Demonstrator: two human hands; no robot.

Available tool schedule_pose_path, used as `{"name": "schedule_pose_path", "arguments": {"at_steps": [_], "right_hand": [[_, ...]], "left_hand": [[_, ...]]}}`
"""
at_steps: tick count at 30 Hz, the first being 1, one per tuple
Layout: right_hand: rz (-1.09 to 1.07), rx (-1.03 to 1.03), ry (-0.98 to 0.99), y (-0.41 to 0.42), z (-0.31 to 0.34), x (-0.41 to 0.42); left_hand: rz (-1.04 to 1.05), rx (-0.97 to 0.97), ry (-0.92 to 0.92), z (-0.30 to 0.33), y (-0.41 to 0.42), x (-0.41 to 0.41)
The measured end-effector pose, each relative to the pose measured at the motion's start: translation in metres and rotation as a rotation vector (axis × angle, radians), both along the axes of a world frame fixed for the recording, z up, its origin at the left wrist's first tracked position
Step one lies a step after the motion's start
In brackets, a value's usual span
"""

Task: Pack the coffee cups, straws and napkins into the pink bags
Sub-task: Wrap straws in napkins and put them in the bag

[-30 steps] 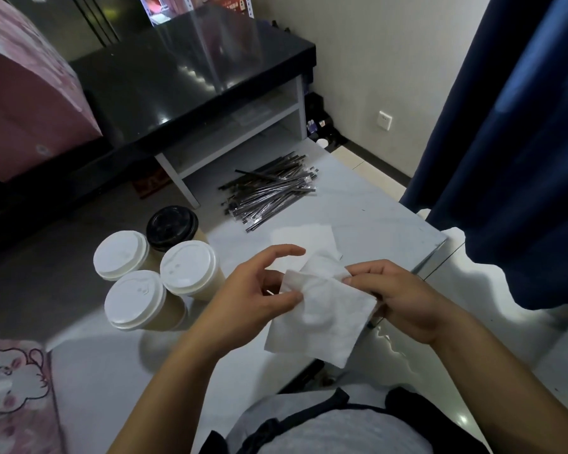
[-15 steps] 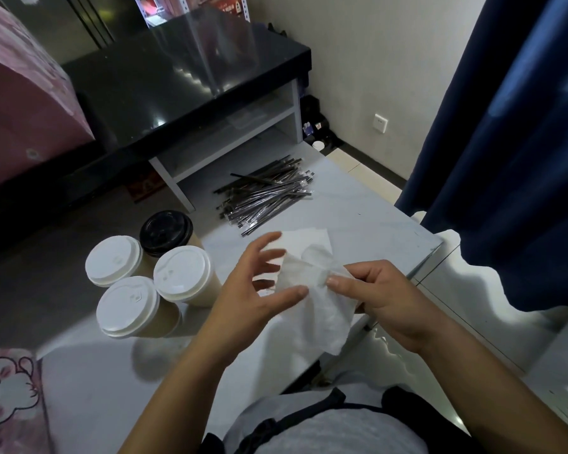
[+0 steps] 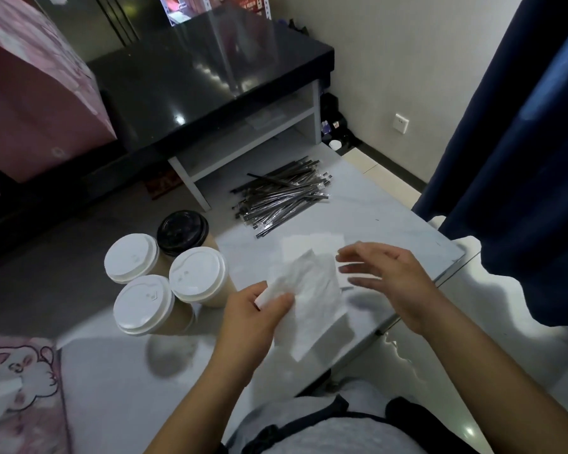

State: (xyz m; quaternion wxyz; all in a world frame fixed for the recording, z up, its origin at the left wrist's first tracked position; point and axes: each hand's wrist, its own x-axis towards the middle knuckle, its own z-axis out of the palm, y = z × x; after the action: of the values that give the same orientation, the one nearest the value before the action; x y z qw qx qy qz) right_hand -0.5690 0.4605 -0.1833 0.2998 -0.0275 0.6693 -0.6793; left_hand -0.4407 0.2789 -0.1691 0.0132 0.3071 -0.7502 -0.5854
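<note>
I hold a white paper napkin [image 3: 309, 296] above the near edge of the counter [image 3: 391, 224], pinched at its left corner between thumb and fingers of my left hand [image 3: 253, 319]. My right hand [image 3: 391, 283] hovers just beside it, fingers spread and holding nothing. I judge the napkin almost weightless, limp and easy to tear or crumple, so a light pinch at an edge or fold should do. More napkins [image 3: 312, 245] lie flat on the counter right behind it.

Largest around me is the pink bag [image 3: 36, 103] standing far left, with another pink bag [image 3: 17, 388], cat-printed, at my near left. Four lidded coffee cups [image 3: 168, 273] cluster between the napkin and that bag; I would lift over them. The wrapped straws [image 3: 282, 198] lie in a heap further back, well clear.
</note>
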Motion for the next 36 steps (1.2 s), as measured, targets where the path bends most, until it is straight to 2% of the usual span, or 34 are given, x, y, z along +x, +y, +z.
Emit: {"name": "schedule_pose_path", "arguments": {"at_steps": [2, 4, 6, 9, 10, 12, 14, 20, 23, 36], "right_hand": [[-0.058, 0.078, 0.075, -0.01, -0.001, -0.018], [-0.054, 0.115, 0.155, -0.025, 0.0, -0.034], [0.005, 0.152, 0.255, -0.043, -0.004, -0.047], [0.094, 0.262, 0.466, -0.07, -0.011, -0.058], [0.121, 0.29, 0.531, -0.079, -0.014, -0.06], [0.189, 0.337, 0.659, -0.096, -0.017, -0.061], [0.271, 0.416, 0.79, -0.114, -0.026, -0.067], [0.497, 0.975, 1.059, -0.156, -0.047, -0.096], [0.606, 1.117, 1.165, -0.165, -0.05, -0.103], [0.479, 1.036, 1.209, -0.151, -0.072, -0.097]], "left_hand": [[-0.152, -0.344, -0.177, -0.016, -0.006, 0.003], [-0.19, -0.456, -0.269, -0.024, -0.009, 0.006], [-0.173, -0.382, -0.236, -0.021, -0.009, 0.011], [-0.024, -0.043, -0.206, -0.013, -0.008, 0.015], [0.024, -0.03, -0.232, -0.015, -0.011, 0.018], [0.033, -0.203, -0.299, -0.026, -0.019, 0.024], [0.015, -0.279, -0.312, -0.026, -0.022, 0.029], [0.004, -0.249, -0.301, -0.021, -0.025, 0.033], [-0.008, -0.191, -0.315, -0.023, -0.025, 0.038], [-0.03, -0.153, -0.261, -0.022, -0.029, 0.042]]}}
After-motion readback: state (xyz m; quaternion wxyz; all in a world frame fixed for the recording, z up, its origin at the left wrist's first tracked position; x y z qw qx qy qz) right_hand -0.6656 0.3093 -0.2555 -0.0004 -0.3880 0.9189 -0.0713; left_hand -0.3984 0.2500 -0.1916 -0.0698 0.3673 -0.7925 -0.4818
